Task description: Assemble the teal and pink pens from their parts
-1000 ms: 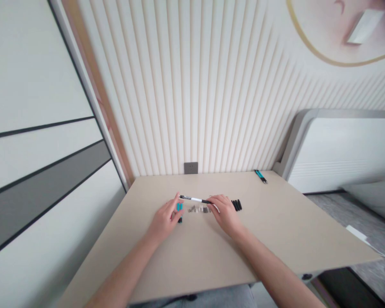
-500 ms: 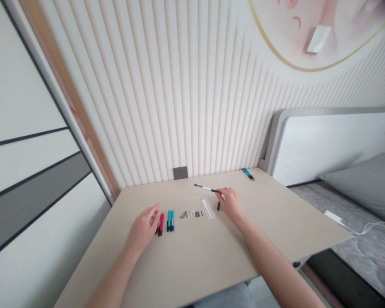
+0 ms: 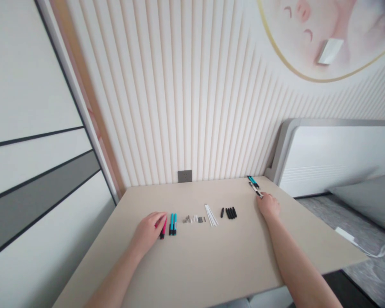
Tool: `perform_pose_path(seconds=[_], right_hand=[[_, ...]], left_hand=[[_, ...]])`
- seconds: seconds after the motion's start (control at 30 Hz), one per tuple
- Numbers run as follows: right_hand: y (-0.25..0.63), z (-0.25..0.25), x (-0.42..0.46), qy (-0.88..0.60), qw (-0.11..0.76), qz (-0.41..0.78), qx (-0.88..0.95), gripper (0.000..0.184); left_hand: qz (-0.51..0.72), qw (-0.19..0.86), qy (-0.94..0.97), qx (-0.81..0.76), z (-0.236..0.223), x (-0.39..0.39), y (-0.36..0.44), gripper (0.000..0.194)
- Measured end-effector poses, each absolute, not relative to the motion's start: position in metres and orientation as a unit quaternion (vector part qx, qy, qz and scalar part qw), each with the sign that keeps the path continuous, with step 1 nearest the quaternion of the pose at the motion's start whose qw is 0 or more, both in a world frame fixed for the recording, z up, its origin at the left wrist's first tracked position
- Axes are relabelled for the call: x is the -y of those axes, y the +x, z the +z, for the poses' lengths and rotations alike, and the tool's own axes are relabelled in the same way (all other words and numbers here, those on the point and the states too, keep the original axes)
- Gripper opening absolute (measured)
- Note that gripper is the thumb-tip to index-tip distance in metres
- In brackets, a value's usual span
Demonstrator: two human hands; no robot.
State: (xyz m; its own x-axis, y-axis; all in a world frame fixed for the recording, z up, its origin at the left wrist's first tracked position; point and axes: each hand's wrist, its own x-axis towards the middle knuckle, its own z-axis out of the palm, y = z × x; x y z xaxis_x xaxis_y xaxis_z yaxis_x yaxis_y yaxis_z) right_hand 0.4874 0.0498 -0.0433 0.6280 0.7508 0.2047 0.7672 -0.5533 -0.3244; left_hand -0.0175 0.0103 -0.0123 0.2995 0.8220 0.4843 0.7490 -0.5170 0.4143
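Far right on the table, my right hand [image 3: 269,206] is closed on a black-and-white pen [image 3: 255,189]. The pen lies slanted, just in front of two blue-and-black pens [image 3: 253,182]. At the left, my left hand [image 3: 152,226] curls over the pink-and-black pen barrels [image 3: 164,231], thumb and forefinger closed at their upper part; it partly hides them. Right beside these lie two blue-and-black pen barrels [image 3: 173,224]. Further right are small metal and clear parts [image 3: 192,219], several white refills [image 3: 211,215] in a loose fan, and a row of black caps or grips [image 3: 231,213].
The table [image 3: 208,261] meets a ribbed wall with a dark socket [image 3: 185,176]. A wardrobe stands at the left. To the right are a bed headboard [image 3: 321,160], a grey pillow [image 3: 368,188] and a white charger [image 3: 344,234] with a cable.
My right hand has carried the black-and-white pen right and back, beside the blue pens, uncovering the black pieces. My left hand has closed over the pink barrels. The view has shifted slightly.
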Motion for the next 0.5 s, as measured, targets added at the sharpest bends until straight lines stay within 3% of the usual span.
perform_pose_path(seconds=[0.5], right_hand=[[0.501,-0.052,-0.073,-0.878,0.178,-0.008,0.444,0.034]], left_hand=[[0.322,0.075,0.806,-0.492,-0.017,-0.010,-0.016,0.029]])
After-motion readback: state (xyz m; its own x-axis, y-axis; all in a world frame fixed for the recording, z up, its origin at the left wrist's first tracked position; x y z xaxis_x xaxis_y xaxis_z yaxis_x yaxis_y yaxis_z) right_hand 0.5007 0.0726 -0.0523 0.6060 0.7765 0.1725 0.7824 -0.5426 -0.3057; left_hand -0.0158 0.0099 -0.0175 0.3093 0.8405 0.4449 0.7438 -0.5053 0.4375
